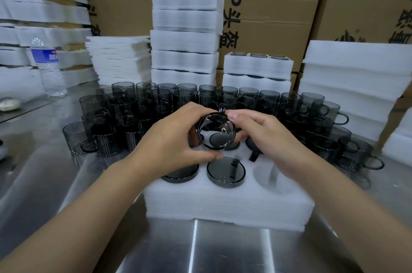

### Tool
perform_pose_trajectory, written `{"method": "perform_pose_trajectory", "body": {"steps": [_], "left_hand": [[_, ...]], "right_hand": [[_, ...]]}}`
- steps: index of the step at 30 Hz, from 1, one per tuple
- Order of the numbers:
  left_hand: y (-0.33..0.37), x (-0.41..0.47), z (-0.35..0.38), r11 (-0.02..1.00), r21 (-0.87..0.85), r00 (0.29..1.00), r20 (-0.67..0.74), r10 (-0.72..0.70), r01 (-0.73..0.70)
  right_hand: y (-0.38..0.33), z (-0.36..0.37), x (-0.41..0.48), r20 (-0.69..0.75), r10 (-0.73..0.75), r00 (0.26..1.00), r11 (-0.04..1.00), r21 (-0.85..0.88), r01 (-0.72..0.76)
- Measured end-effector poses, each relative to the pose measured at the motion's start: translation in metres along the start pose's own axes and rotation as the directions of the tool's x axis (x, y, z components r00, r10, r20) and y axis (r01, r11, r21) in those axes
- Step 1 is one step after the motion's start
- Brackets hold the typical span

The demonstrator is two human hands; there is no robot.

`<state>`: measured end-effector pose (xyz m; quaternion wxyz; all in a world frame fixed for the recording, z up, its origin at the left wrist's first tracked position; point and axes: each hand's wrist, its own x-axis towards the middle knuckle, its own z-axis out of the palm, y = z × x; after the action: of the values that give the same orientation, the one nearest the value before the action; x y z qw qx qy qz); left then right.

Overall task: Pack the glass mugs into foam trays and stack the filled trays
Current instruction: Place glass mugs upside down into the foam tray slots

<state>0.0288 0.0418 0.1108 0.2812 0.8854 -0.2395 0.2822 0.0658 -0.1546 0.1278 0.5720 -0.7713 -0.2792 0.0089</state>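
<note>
Dark glass mug (215,131) is held in the air just above the foam tray (227,208), one round end facing the camera, handle on the far side. L hand (171,139) curls round its left side; R hand (265,134) pinches the right side, thumb near the handle. In the tray's front row, 2 packed mugs (225,171) sit in the left & middle holes; the right hole (270,172) is open. The tray stands on a steel table (223,250). Behind it are loose mugs (124,112), then foam stacks (185,38) & cardboard boxes (278,5).

Printed on cardboard box (278,12): "0-P头盔".
</note>
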Motion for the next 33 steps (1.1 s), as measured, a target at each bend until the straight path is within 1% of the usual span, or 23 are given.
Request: {"method": "perform_pose_trajectory", "body": {"steps": [2, 4, 6, 9, 12, 14, 16, 24, 27, 33], "left_hand": [[0.000, 0.000, 0.000, 1.000, 0.006, 1.000, 0.002, 0.000, 0.000], [0.000, -0.001, 0.000, 1.000, 0.024, 1.000, 0.004, -0.003, 0.003], [0.000, -0.001, 0.001, 0.999, 0.048, 1.000, 0.007, -0.015, 0.014], [0.002, -0.002, 0.000, 0.998, 0.060, 1.000, 0.022, -0.022, 0.021], [0.003, -0.002, -0.002, 0.999, 0.047, 0.999, 0.039, -0.026, 0.024], [0.003, -0.003, -0.002, 0.999, 0.004, 0.998, 0.047, -0.032, 0.032], [0.002, -0.004, -0.002, 0.999, -0.034, 0.998, 0.044, -0.041, 0.043], [-0.003, -0.002, 0.003, 0.999, -0.014, 0.998, 0.034, -0.048, 0.049], [-0.003, -0.003, 0.003, 0.998, -0.021, 0.998, 0.026, -0.050, 0.051], [-0.002, -0.004, 0.002, 0.999, -0.001, 0.998, 0.046, -0.050, 0.050]], "right_hand": [[-0.001, 0.001, 0.000, -0.043, -0.046, 0.998, 0.998, 0.043, 0.048], [-0.002, 0.002, -0.001, -0.105, -0.121, 0.987, 0.990, 0.054, 0.128], [-0.002, 0.003, -0.003, -0.118, -0.193, 0.974, 0.981, -0.009, 0.193], [-0.003, 0.006, -0.006, -0.099, -0.260, 0.960, 0.959, -0.139, 0.245], [-0.005, 0.007, -0.005, -0.133, -0.292, 0.947, 0.947, -0.178, 0.267], [-0.007, 0.002, -0.004, -0.188, -0.279, 0.942, 0.953, -0.178, 0.247], [-0.009, -0.009, -0.005, -0.226, -0.232, 0.946, 0.967, -0.155, 0.200], [-0.001, -0.059, -0.028, -0.329, -0.080, 0.941, 0.995, -0.082, 0.056], [0.000, -0.061, -0.036, -0.306, -0.076, 0.949, 0.995, -0.081, 0.053], [-0.007, -0.056, -0.040, -0.223, -0.038, 0.974, 0.979, -0.206, -0.009]]}}
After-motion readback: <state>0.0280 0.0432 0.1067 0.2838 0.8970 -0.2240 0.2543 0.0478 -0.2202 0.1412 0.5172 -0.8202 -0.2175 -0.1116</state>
